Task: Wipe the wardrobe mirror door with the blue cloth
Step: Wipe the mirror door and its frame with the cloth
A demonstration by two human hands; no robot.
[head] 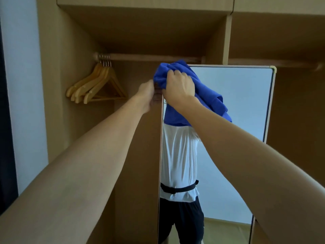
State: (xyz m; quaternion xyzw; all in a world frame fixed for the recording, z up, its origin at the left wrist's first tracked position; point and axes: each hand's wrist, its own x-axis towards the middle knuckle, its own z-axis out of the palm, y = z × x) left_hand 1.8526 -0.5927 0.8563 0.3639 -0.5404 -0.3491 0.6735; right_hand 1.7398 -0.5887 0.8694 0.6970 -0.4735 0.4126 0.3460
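The wardrobe mirror door (237, 106) stands open in front of me, a tall framed mirror that reflects a person in a white shirt and black shorts. My right hand (179, 85) is shut on the bunched blue cloth (207, 95) and presses it against the mirror's top left corner, with the rest of the cloth hanging down over the glass. My left hand (149, 95) grips the door's left edge just below that corner. The cloth hides the upper left part of the mirror.
The open wooden wardrobe (140, 32) surrounds the door. Several wooden hangers (96, 83) hang at the left end of a rail (149, 57). A pale wall (22, 85) lies to the left.
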